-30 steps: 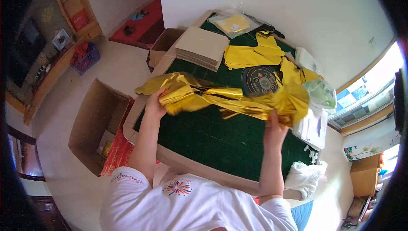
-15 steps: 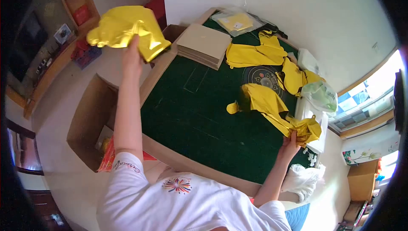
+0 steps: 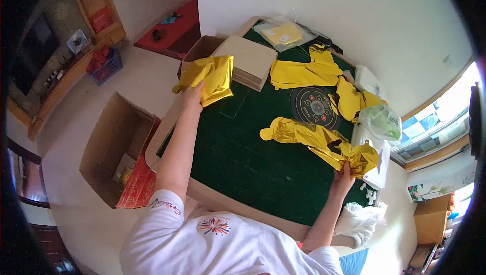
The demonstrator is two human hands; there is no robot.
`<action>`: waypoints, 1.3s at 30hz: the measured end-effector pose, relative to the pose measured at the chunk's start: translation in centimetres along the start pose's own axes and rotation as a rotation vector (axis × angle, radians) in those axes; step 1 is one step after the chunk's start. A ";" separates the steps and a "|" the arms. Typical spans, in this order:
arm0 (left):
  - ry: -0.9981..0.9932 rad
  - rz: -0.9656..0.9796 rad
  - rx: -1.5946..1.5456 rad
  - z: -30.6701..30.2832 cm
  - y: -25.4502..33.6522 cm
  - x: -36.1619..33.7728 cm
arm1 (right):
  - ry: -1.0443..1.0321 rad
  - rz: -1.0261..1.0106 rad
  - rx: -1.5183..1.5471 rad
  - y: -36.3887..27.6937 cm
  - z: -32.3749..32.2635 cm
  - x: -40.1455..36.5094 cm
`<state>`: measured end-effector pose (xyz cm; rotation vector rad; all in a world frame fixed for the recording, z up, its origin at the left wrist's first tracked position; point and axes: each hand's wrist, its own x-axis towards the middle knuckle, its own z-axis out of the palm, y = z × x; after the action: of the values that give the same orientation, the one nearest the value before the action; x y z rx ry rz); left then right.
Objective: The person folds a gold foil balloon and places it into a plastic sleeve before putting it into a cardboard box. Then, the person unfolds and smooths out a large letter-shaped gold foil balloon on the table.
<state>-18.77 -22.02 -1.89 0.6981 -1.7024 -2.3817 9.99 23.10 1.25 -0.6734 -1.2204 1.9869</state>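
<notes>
In my left hand (image 3: 193, 94) is a flat gold foil balloon (image 3: 215, 75), fingers closed on its lower edge. It hangs over the table's left edge, beside a stack of cardboard sheets (image 3: 244, 58). My right hand (image 3: 344, 174) grips the crumpled end of another gold foil balloon (image 3: 304, 135), whose long flat part stretches left over the green table top (image 3: 238, 158). Several more flat gold foil pieces (image 3: 306, 72) lie at the back of the table, next to a round black disc with a printed pattern (image 3: 316, 108).
A clear packet with yellow contents (image 3: 283, 34) lies at the far edge. Plastic bags (image 3: 379, 121) and white boxes (image 3: 372, 148) line the right side. An open cardboard box (image 3: 109, 148) stands on the floor at left; a white bag (image 3: 360, 219) sits at the near right corner.
My left hand has come down and to the right with its balloon, toward the cardboard stack. The balloon in my right hand has dropped lower and lies flatter over the table.
</notes>
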 end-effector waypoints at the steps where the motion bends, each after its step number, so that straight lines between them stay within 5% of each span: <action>1: 0.096 0.113 0.243 -0.1 1.5 -0.4 | -0.038 0.004 -0.002 0.0 0.0 0.1; 4: 0.071 0.463 -0.245 0.4 6.5 -1.5 | -0.011 0.004 -0.023 0.1 -0.1 0.0; 10: 0.391 1.009 0.285 -2.8 18.3 3.8 | -0.012 -0.010 0.004 -0.2 0.7 -0.6; 16: 0.269 0.817 0.261 -1.6 15.6 -0.5 | -0.053 -0.031 -0.017 -0.2 0.6 -0.8; 18: 0.031 0.580 -0.015 -1.6 9.4 0.9 | -0.044 -0.022 -0.028 0.0 0.7 -0.7; 22: -0.123 0.084 -0.219 -0.4 1.3 -3.1 | -0.065 -0.004 -0.017 0.4 0.3 -0.5; 24: -0.035 -0.192 -0.238 0.2 0.2 -3.2 | -0.076 -0.012 -0.011 0.4 0.5 -0.3; 32: 0.001 0.101 -0.016 -1.2 0.7 -2.1 | -0.104 0.054 -0.025 0.1 0.9 -1.2; 36: 0.011 0.473 -0.207 -2.4 7.9 0.2 | -0.149 0.051 -0.045 -0.1 0.2 -1.0; 39: 0.142 0.660 -0.033 -2.3 15.3 0.2 | -0.122 0.055 -0.055 -0.2 0.3 -0.9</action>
<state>-20.28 -29.53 11.60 0.2308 -1.5199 -1.8466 10.37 22.24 1.61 -0.6264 -1.3466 2.0724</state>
